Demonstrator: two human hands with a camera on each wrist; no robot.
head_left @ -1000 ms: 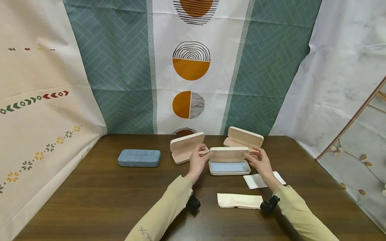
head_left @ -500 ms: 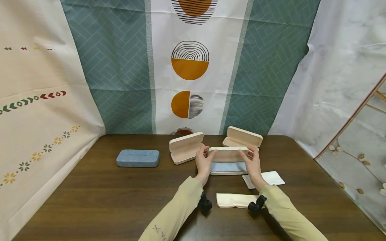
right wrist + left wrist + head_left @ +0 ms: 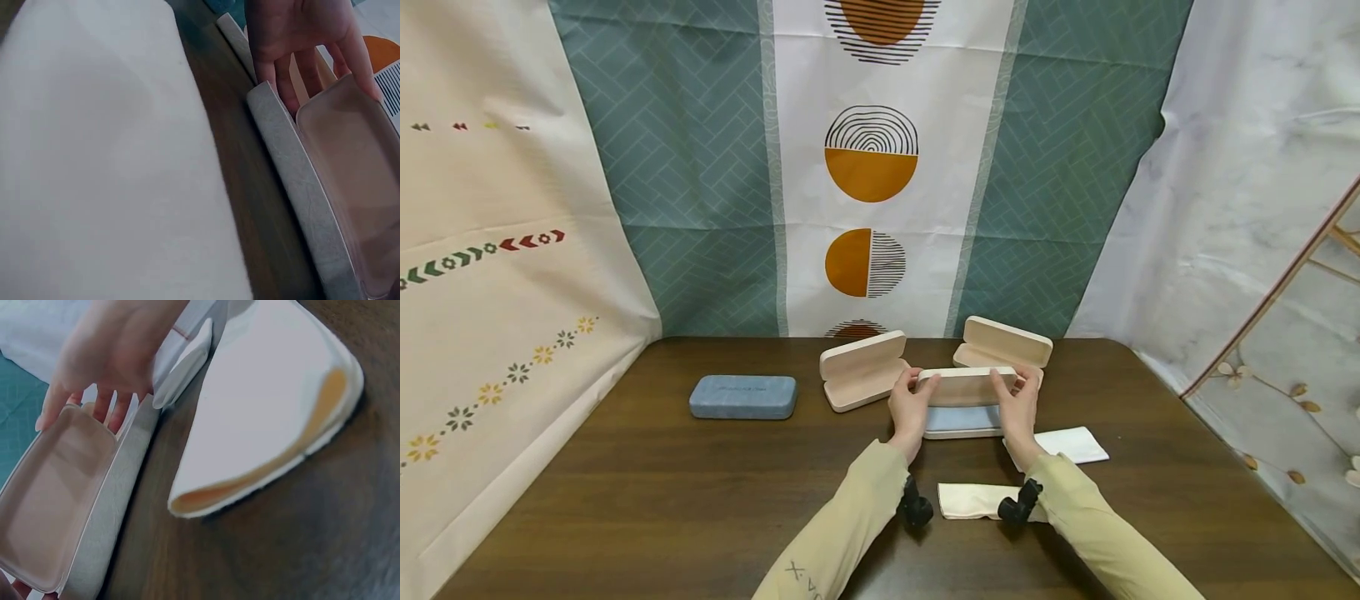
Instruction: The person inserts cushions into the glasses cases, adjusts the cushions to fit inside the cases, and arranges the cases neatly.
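Note:
At the middle right of the table, a pale glasses case [image 3: 967, 388] stands open with its lid raised. A folded light blue cloth [image 3: 962, 419] lies in its base. My left hand [image 3: 909, 410] grips the left end of the lid, thumb in front and fingers behind. On the other end, my right hand [image 3: 1017, 412] holds the lid the same way. The left wrist view shows the lid's beige inside [image 3: 57, 487] between both hands; the right wrist view shows the left hand [image 3: 303, 28] at the lid's far end.
Two more open pale glasses cases stand behind, one left [image 3: 863, 369] and one right [image 3: 1006, 340]. A closed blue glasses case [image 3: 743, 397] lies to the left. Nearer are a folded cream cloth [image 3: 972, 502] and a folded white cloth [image 3: 1073, 445], partly behind the right forearm.
Both hands have moved inward and taken hold of the lid's ends. The lid now leans further forward over the base, hiding more of it. The other cases and cloths lie as before.

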